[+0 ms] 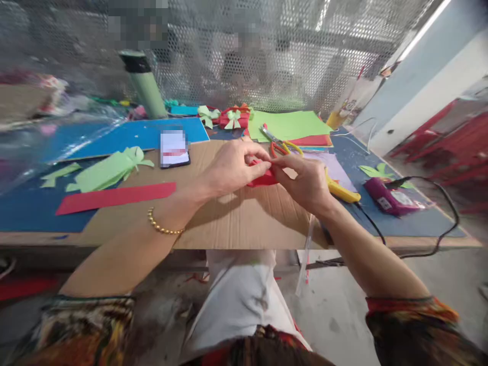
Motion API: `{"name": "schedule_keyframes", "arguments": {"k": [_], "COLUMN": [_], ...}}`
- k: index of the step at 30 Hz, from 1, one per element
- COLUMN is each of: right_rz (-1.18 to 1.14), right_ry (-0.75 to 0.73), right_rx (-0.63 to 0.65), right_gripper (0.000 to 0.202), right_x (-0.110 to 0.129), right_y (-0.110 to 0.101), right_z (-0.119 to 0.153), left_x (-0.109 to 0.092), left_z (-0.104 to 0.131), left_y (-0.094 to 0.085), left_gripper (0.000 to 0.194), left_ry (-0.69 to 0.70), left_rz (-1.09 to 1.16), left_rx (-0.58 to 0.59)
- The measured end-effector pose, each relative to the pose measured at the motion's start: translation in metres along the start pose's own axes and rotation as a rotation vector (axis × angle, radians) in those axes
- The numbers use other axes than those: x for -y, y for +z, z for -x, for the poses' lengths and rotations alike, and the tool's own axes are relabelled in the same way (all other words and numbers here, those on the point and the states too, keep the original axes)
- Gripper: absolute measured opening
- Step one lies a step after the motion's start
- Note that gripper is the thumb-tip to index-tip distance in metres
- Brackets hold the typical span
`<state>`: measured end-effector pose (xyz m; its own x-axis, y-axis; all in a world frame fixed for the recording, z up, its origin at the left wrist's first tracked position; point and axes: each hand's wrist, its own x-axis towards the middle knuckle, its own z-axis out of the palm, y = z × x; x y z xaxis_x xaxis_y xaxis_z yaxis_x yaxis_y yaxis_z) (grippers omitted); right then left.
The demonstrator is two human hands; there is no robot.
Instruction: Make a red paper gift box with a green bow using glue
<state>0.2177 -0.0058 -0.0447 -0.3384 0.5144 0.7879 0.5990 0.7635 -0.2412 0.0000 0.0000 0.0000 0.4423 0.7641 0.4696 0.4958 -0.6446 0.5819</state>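
Over the brown cardboard (244, 218), my left hand (238, 162) and my right hand (303, 180) meet at the fingertips. Both pinch a small red paper piece (264, 178), partly hidden by my fingers. Just behind my right hand lie scissors (284, 146) with orange and yellow handles. A yellow glue gun (343, 192) is at the right of that hand. To the left are a red paper strip (116, 197) and cut light green paper pieces (107, 170).
A phone (174, 148) lies on the cardboard's back left. Green sheets (293, 124), red items with green bows (233, 120) and a green bottle (147, 89) stand behind. A purple device (392, 195) with a black cable is at the right.
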Motion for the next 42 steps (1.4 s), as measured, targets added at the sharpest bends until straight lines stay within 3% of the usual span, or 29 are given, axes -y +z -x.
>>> {"name": "schedule_keyframes", "arguments": {"k": [8,14,18,22,26,29,34,42], "right_rz": [0.113,0.164,0.159,0.132,0.026,-0.021,-0.108,-0.309], "right_ry": [-0.045,-0.089,-0.090,-0.031,0.043,0.090,0.139,0.282], "right_rx": [0.041,0.049,0.049,0.022,-0.026,-0.039,-0.053,-0.015], "right_gripper": [0.022,0.025,0.026,0.024,0.021,0.020,0.020,0.018], "right_x": [-0.004,-0.004,-0.005,-0.003,0.004,0.008,0.014,0.017], "right_y": [0.006,0.008,0.009,0.004,-0.003,-0.006,-0.007,-0.012], "right_z": [0.005,0.007,0.006,0.002,-0.001,-0.001,-0.002,-0.007], "left_x": [0.008,0.004,0.004,0.009,0.011,0.012,0.013,0.009], "left_z": [0.006,0.008,0.008,0.002,-0.003,-0.003,0.001,0.003], "left_y": [0.026,0.029,0.023,0.003,-0.014,-0.013,-0.004,-0.006], "left_gripper": [0.010,0.012,0.015,0.022,0.034,0.034,0.020,0.015], "left_ry": [0.005,0.036,0.107,0.154,0.209,0.220,0.243,0.167], "left_rz": [-0.152,-0.276,-0.344,-0.207,-0.098,-0.105,-0.132,0.043], "left_rx": [-0.141,-0.129,-0.130,-0.113,-0.015,0.039,-0.015,0.004]}}
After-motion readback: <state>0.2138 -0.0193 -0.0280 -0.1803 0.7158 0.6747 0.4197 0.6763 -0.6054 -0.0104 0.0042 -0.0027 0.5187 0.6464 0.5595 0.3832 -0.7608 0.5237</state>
